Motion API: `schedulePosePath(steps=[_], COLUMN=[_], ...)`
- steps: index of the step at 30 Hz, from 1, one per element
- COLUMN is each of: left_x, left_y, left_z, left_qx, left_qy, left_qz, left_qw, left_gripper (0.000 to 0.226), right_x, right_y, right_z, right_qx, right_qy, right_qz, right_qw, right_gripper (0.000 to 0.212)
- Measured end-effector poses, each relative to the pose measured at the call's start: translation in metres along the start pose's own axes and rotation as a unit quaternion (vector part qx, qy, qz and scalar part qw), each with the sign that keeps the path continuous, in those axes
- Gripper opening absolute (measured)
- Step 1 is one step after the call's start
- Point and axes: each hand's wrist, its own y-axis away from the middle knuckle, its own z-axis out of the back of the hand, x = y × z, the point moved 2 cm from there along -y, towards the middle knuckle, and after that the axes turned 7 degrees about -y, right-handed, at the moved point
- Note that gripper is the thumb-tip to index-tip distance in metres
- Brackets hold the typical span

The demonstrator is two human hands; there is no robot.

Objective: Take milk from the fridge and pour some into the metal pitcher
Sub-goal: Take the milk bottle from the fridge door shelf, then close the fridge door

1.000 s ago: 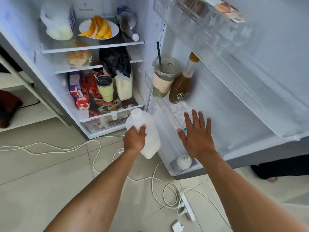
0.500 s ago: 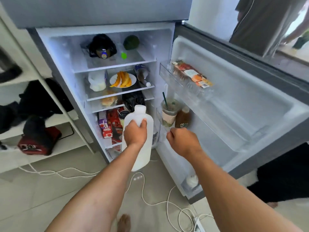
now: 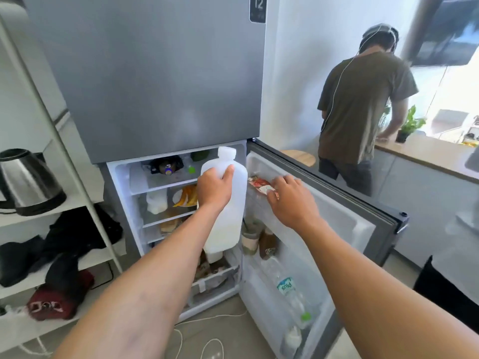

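Note:
My left hand [image 3: 215, 188] grips a white translucent plastic milk jug [image 3: 228, 218] by its upper part and holds it upright in front of the open fridge [image 3: 145, 73]. Milk fills only the jug's lower part. My right hand [image 3: 287, 196] rests with spread fingers on the inside of the open lower fridge door [image 3: 337, 218], at its top shelf. No metal pitcher is in view.
A person [image 3: 363, 104] stands at the wooden counter [image 3: 425, 151] to the right, back turned. A kettle [image 3: 28, 182] and dark clothes sit on the white shelf rack [image 3: 85, 203] at left. White cables lie on the floor. Bottles fill the door's lower shelves.
The jug has risen from near the floor to chest height in my left hand. My view has lifted with it. My right hand moved up the door to its top shelf.

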Motion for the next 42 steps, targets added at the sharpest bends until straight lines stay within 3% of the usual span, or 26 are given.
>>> schedulePosePath(steps=[6, 13, 26, 34, 42], left_x=[-0.066, -0.084, -0.059, -0.025, 0.007], left_y=[0.003, 0.022, 0.045, 0.045, 0.029], left_z=[-0.002, -0.022, -0.011, 0.020, 0.063], left_qx=[0.024, 0.053, 0.048, 0.004, -0.025], left_qy=[0.016, 0.028, 0.035, 0.012, 0.018], left_qz=[-0.071, -0.073, -0.046, 0.004, 0.041], left_qw=[0.997, 0.996, 0.997, 1.000, 0.999], left_gripper=[0.051, 0.058, 0.058, 0.051, 0.056], right_x=[-0.036, -0.075, -0.062, -0.015, 0.034], right_y=[0.011, 0.049, 0.076, 0.071, 0.054], right_z=[0.058, 0.070, 0.064, 0.055, 0.049], right_qx=[-0.029, 0.101, 0.083, 0.053, 0.103], right_qy=[0.073, 0.098, 0.170, 0.192, 0.219], right_qz=[-0.090, -0.238, -0.191, -0.177, -0.105], right_qw=[0.993, 0.961, 0.963, 0.964, 0.965], right_gripper=[0.050, 0.066, 0.069, 0.053, 0.038])
